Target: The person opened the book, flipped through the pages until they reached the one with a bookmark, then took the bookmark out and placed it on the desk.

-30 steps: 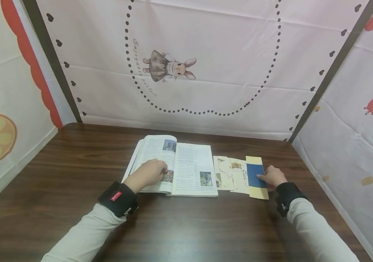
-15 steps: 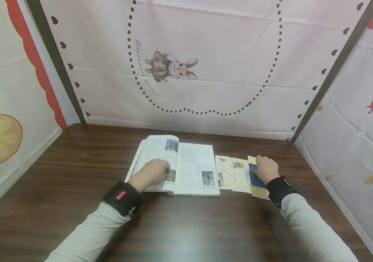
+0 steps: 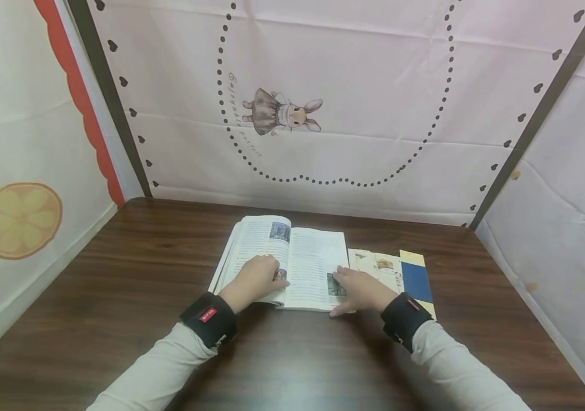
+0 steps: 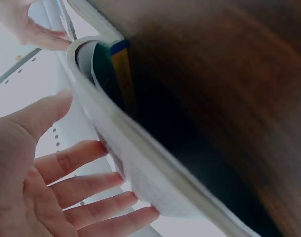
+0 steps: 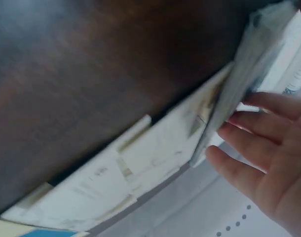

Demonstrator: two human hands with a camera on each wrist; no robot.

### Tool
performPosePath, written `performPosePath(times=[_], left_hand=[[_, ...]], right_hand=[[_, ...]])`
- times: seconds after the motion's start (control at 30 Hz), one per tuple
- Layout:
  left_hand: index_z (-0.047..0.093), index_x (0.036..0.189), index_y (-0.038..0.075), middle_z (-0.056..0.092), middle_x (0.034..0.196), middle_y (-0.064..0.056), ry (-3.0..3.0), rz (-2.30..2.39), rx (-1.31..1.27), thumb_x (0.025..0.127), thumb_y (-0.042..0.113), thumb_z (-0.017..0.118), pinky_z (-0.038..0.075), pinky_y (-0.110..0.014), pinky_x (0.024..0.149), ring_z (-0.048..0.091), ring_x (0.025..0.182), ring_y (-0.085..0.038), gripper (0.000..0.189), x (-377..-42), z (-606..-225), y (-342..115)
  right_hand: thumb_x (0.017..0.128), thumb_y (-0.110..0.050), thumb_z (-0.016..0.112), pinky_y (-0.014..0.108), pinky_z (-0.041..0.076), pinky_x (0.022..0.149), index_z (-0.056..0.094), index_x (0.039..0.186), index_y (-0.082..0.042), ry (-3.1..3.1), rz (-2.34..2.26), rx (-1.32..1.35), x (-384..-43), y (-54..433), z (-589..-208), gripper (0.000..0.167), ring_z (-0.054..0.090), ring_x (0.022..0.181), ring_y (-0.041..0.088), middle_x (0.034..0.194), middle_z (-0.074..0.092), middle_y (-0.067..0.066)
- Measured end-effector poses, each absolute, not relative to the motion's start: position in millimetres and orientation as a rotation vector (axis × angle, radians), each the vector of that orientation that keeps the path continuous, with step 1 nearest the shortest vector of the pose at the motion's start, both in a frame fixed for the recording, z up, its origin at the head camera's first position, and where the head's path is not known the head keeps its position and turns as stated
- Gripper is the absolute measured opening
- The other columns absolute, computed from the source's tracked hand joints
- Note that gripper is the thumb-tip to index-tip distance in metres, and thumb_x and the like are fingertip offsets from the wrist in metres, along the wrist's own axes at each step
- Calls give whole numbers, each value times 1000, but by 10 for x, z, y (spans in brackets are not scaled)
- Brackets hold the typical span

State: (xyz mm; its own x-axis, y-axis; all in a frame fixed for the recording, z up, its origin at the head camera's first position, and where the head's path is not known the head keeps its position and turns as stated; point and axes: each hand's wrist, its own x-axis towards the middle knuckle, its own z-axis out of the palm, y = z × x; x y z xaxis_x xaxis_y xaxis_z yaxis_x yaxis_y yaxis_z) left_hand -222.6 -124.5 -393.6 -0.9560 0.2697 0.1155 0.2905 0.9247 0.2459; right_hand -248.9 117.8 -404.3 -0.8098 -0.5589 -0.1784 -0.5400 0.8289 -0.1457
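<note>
An open book [image 3: 315, 251] lies on the table, text and small colour pictures on its pages. My left hand [image 3: 252, 278] is on the left page near the spine. In the left wrist view its fingers [image 4: 84, 190] are fairly straight, tips against the page. My right hand [image 3: 363, 289] is at the right page's outer lower corner, partly covering a picture. Its fingers [image 5: 249, 143] are extended along the book's edge in the right wrist view. Beside the book is an overlapping row of pale illustrated cards [image 3: 388, 267], ending in a yellow card with a blue band [image 3: 416, 278].
The dark wood-grain table [image 3: 292, 365] extends around the book. White printed cloth [image 3: 364, 103] hangs behind the table, with more cloth at the left and right sides. Both wrists wear black bands [image 3: 210, 319].
My right hand has left the yellow-and-blue card and moved left across the pale cards onto the book's right page. My left hand stays on the left page. The head view has shifted slightly.
</note>
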Motion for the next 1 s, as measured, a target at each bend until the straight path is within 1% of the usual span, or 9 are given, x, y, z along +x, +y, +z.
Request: performPosePath(times=[0.1,0.2,0.37,0.5,0.57,0.67,0.77,0.87,1.0], left_hand=[[64,73,5,60,68,-5,-2979,-368,-444,75,35,77,38,-26,54,47,57,-14,33,-2193,-3971,-1201],[67,82,3,68,89,-15,-2956,-337,-463,73,35,79,43,-30,59,53,65,-18,36,-2170,-3991,-1173],[68,91,1,66,111,-24,-2947,-320,-480,74,33,78,51,-38,70,64,85,-29,38,-2160,-3976,-1154],[68,93,0,66,110,-24,-2945,-321,-481,74,33,78,51,-40,72,64,87,-31,39,-2162,-3955,-1151],[67,95,0,65,112,-24,-2941,-317,-481,74,33,78,52,-41,75,65,91,-33,41,-2166,-3948,-1152],[67,96,-1,66,106,-23,-2941,-331,-477,75,35,77,53,-40,73,65,88,-32,43,-2162,-3962,-1139],[67,88,0,66,85,-14,-2944,-357,-472,76,43,74,48,-31,60,59,69,-22,45,-2149,-3977,-1119],[63,74,5,54,69,-4,-2953,-385,-480,74,56,71,36,-26,51,46,56,-15,51,-2147,-3971,-1108],[60,70,8,52,70,-4,-2971,-394,-485,67,65,70,35,-26,52,45,58,-16,59,-2150,-3953,-1110]], right_hand=[[66,-51,80,43,32,111,43,139,-1,2761,-111,-833,-2491,1199,-4027,96,37,138,30,148,38,17],[68,-48,79,43,31,112,43,139,1,2712,-88,-851,-2516,1214,-3997,93,36,138,30,148,37,19],[72,-48,77,42,31,112,42,139,2,2655,-53,-883,-2575,1208,-3949,91,36,138,31,148,37,20],[73,-47,76,42,32,112,42,139,1,2642,-67,-880,-2600,1206,-3923,88,36,138,30,148,37,19],[76,-43,75,42,35,109,47,137,-1,2658,-71,-909,-2605,1206,-3904,79,42,135,30,145,42,18],[81,-28,73,39,47,97,62,122,-5,2715,-45,-1065,-2590,1212,-3884,48,61,114,24,126,62,11],[83,-14,70,36,50,85,73,103,-12,2827,52,-1260,-2563,1180,-3879,20,67,83,13,98,74,2],[81,-9,71,38,48,85,75,92,-14,2943,172,-1379,-2545,1118,-3852,12,66,73,10,84,74,-2],[79,-9,72,41,48,88,74,86,-14,3050,227,-1425,-2544,1046,-3782,9,68,73,13,77,73,-2]])
